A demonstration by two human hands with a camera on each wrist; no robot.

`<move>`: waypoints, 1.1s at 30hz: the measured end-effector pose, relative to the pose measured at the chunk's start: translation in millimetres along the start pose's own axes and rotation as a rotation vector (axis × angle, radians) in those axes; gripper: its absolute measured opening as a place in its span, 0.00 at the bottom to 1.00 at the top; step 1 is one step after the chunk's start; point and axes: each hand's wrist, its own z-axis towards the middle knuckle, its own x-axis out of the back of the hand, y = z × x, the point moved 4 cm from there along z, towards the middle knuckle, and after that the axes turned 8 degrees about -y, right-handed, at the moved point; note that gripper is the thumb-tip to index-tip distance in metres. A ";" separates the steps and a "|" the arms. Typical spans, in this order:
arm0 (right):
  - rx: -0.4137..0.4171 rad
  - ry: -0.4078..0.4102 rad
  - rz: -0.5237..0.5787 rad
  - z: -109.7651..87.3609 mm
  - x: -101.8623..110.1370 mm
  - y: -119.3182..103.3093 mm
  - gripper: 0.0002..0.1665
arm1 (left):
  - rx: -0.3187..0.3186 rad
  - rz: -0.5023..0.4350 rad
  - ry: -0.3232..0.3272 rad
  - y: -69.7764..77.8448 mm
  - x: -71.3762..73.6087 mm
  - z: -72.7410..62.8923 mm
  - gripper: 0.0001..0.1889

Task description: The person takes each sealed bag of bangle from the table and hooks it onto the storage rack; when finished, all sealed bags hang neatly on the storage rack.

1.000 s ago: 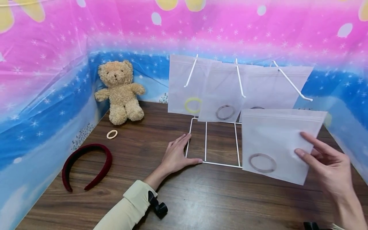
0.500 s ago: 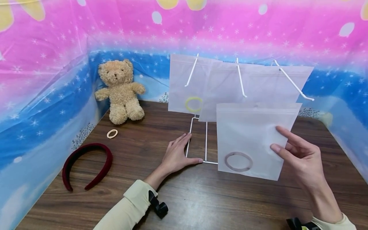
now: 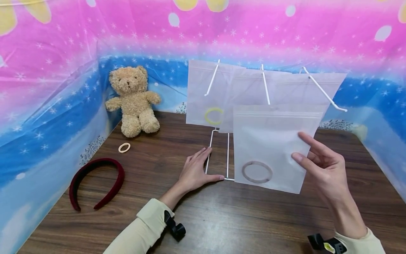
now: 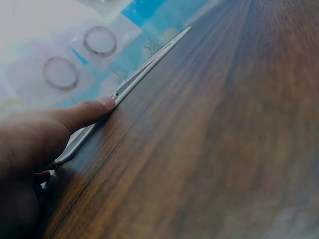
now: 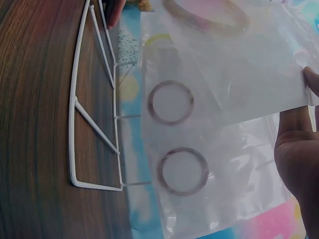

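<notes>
In the head view my right hand (image 3: 330, 173) pinches the right edge of a frosted zip bag (image 3: 272, 141) between thumb and fingers. A brownish bangle (image 3: 257, 172) shows through the bag's lower left. That bag is upright, in front of a white wire display rack (image 3: 228, 155) and partly hiding it. My left hand (image 3: 196, 169) rests at the rack base's front left corner, fingers spread along the side bar and thumb (image 4: 102, 103) on the front bar. More frosted bags hang from the rack's three hooks, one with a yellow-green ring (image 3: 214, 115); the right wrist view shows two with brownish bangles (image 5: 171, 102).
A teddy bear (image 3: 131, 102) sits at the back left of the wooden table (image 3: 203, 225). Before it lie a small cream ring (image 3: 124, 147) and a dark red headband (image 3: 118, 180). A printed pink and blue cloth (image 3: 142, 28) surrounds the table. The hooks (image 3: 326, 92) stick out forward.
My right hand has carried the bag leftward and slightly up, toward the middle hook, whose tip it now covers. My left hand stays on the rack's corner.
</notes>
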 end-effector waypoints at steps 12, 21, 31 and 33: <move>0.019 -0.012 0.020 4.6 -5.2 2.7 0.35 | 0.018 -0.009 -0.008 -0.2 2.3 -1.0 0.57; 0.014 0.006 0.061 8.9 -6.2 8.7 0.35 | 0.016 0.011 -0.017 -1.0 0.2 0.5 0.58; -0.021 0.086 0.089 26.4 -2.8 24.3 0.35 | 0.018 0.019 -0.022 -3.4 -0.2 1.6 0.58; -0.015 0.091 0.099 31.2 -1.5 28.4 0.35 | 0.022 0.021 -0.027 -3.4 -0.6 1.4 0.58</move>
